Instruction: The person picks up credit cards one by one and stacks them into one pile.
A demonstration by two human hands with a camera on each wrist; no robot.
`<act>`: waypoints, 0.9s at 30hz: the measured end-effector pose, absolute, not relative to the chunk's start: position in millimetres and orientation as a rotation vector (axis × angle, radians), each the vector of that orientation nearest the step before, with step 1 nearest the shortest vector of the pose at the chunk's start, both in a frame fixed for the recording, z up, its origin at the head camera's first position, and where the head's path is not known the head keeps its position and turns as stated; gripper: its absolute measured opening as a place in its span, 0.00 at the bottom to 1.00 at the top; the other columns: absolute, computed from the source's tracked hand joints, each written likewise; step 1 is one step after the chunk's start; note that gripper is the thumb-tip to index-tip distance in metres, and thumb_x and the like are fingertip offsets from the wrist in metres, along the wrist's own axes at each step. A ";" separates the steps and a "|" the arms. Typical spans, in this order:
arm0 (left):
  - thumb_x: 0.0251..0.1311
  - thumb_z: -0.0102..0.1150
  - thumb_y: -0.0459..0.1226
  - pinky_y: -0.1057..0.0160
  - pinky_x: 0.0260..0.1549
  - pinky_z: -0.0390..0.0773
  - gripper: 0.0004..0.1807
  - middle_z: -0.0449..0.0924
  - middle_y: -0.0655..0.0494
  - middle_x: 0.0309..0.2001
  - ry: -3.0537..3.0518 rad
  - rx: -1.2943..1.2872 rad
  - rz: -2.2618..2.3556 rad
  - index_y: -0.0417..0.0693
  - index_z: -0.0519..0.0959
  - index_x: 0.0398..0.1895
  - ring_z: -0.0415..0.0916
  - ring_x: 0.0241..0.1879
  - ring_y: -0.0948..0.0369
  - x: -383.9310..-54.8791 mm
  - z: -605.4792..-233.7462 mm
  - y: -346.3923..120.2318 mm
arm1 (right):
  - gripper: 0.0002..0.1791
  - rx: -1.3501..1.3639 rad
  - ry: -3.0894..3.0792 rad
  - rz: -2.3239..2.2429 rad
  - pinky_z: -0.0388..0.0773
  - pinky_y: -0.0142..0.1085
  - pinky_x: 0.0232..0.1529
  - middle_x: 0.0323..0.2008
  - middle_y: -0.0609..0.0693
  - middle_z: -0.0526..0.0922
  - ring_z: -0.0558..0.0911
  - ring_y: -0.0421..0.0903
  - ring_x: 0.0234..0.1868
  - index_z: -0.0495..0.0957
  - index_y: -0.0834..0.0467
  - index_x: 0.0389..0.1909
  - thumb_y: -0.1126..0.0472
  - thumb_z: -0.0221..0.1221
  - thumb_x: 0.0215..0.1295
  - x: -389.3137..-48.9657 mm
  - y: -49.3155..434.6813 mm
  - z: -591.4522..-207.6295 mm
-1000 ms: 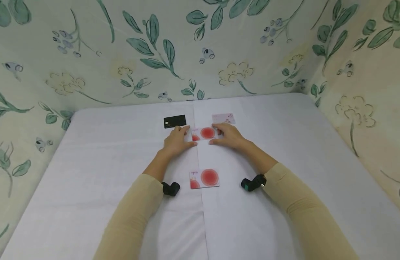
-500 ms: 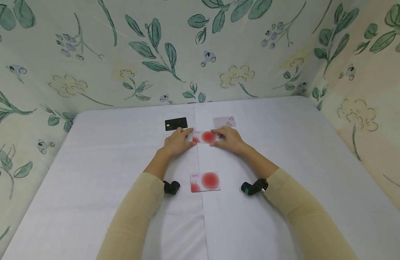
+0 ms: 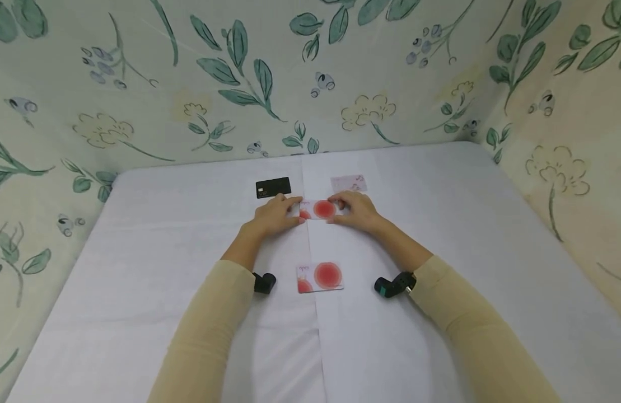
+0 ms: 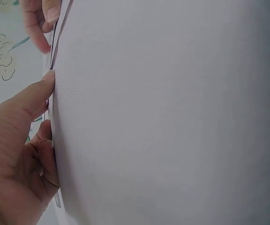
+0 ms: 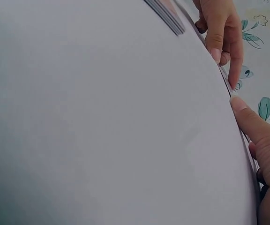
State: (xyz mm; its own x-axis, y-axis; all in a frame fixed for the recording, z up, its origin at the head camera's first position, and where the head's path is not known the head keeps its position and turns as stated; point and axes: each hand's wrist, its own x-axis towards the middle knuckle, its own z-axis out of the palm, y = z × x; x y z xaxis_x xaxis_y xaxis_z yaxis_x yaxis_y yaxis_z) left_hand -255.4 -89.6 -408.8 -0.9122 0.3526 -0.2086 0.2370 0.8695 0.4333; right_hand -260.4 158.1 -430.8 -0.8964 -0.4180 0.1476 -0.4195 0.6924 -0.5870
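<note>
- While my two hands hold it at either end, the red-and-white card (image 3: 317, 210) lies face up between them over the middle of the white cloth (image 3: 113, 268); I cannot tell whether it rests flat or is slightly raised.
- My left hand (image 3: 274, 215) pinches its left end, index finger at the far edge and thumb at the near edge.
- My right hand (image 3: 358, 211) pinches the right end the same way, covering part of it.
- Just beyond my left hand lies a black card (image 3: 273, 187) marked VIP.
- Just beyond my right hand lies a pale pink card (image 3: 348, 183).
- Nearer to me, between my forearms, sits a small stack of cards (image 3: 320, 277) with a red circle on top.
- Black wrist cameras (image 3: 264, 283) jut out from my beige sleeves (image 3: 209, 324).
- Past the cloth's far edge stands a leaf-and-flower backdrop (image 3: 290, 84).
</note>
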 end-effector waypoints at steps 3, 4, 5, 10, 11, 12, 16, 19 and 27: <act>0.59 0.56 0.53 0.52 0.46 0.70 0.33 0.68 0.52 0.49 2.758 0.449 0.593 0.64 0.63 0.68 0.69 0.48 0.57 -257.2 -406.1 -89.2 | 0.33 0.703 -2.890 0.998 0.64 0.38 0.42 0.34 0.52 0.75 0.69 0.47 0.39 0.75 0.60 0.56 0.51 0.71 0.49 -260.9 158.4 -429.3; 0.59 0.56 0.53 0.52 0.46 0.70 0.32 0.69 0.52 0.49 2.758 0.447 0.607 0.64 0.64 0.68 0.69 0.48 0.57 -257.5 -405.6 -89.2 | 0.34 0.695 -2.891 0.997 0.64 0.38 0.42 0.34 0.52 0.75 0.69 0.47 0.39 0.75 0.60 0.57 0.51 0.71 0.49 -261.1 158.4 -429.3; 0.59 0.57 0.52 0.52 0.46 0.70 0.31 0.69 0.52 0.49 2.758 0.448 0.617 0.64 0.65 0.67 0.69 0.48 0.57 -257.7 -405.3 -89.3 | 0.34 0.692 -2.888 0.998 0.64 0.38 0.42 0.34 0.52 0.75 0.69 0.47 0.39 0.75 0.60 0.57 0.51 0.71 0.49 -261.5 158.4 -429.6; 0.58 0.58 0.51 0.52 0.45 0.70 0.30 0.70 0.54 0.46 2.763 0.456 0.665 0.61 0.67 0.64 0.70 0.46 0.57 -257.1 -409.1 -91.6 | 0.31 0.691 -2.881 1.017 0.64 0.38 0.41 0.34 0.51 0.75 0.69 0.47 0.39 0.77 0.59 0.54 0.51 0.71 0.49 -261.3 158.0 -432.8; 0.58 0.58 0.51 0.53 0.45 0.70 0.29 0.70 0.54 0.46 2.764 0.468 0.663 0.60 0.67 0.64 0.69 0.46 0.58 -256.8 -410.5 -92.3 | 0.31 0.695 -2.886 1.012 0.64 0.38 0.41 0.34 0.51 0.75 0.69 0.46 0.39 0.77 0.59 0.54 0.50 0.71 0.49 -260.6 158.1 -433.3; 0.58 0.58 0.51 0.54 0.45 0.70 0.30 0.70 0.55 0.46 2.766 0.486 0.658 0.60 0.67 0.64 0.69 0.46 0.58 -256.4 -412.1 -93.0 | 0.31 0.693 -2.891 1.009 0.64 0.38 0.41 0.34 0.50 0.75 0.69 0.46 0.39 0.77 0.58 0.54 0.50 0.71 0.49 -259.6 158.1 -433.4; 0.60 0.57 0.52 0.55 0.44 0.71 0.30 0.70 0.55 0.47 2.773 0.569 0.617 0.57 0.66 0.65 0.68 0.47 0.59 -254.3 -416.6 -95.2 | 0.32 0.700 -2.920 0.981 0.62 0.39 0.43 0.34 0.49 0.74 0.69 0.46 0.39 0.77 0.57 0.52 0.47 0.72 0.46 -255.7 158.6 -432.8; 0.61 0.56 0.51 0.55 0.44 0.71 0.29 0.70 0.55 0.48 2.779 0.599 0.617 0.56 0.66 0.64 0.67 0.49 0.59 -253.0 -416.9 -96.2 | 0.32 0.709 -2.909 0.998 0.61 0.40 0.43 0.35 0.49 0.74 0.68 0.46 0.39 0.78 0.57 0.50 0.47 0.73 0.43 -254.1 158.6 -430.6; 0.61 0.56 0.51 0.55 0.45 0.69 0.29 0.69 0.56 0.47 2.741 0.610 0.646 0.54 0.66 0.64 0.66 0.47 0.60 -250.4 -414.2 -97.3 | 0.29 0.664 -2.908 1.035 0.61 0.38 0.40 0.31 0.47 0.74 0.68 0.45 0.36 0.80 0.56 0.46 0.46 0.73 0.43 -253.9 157.9 -429.5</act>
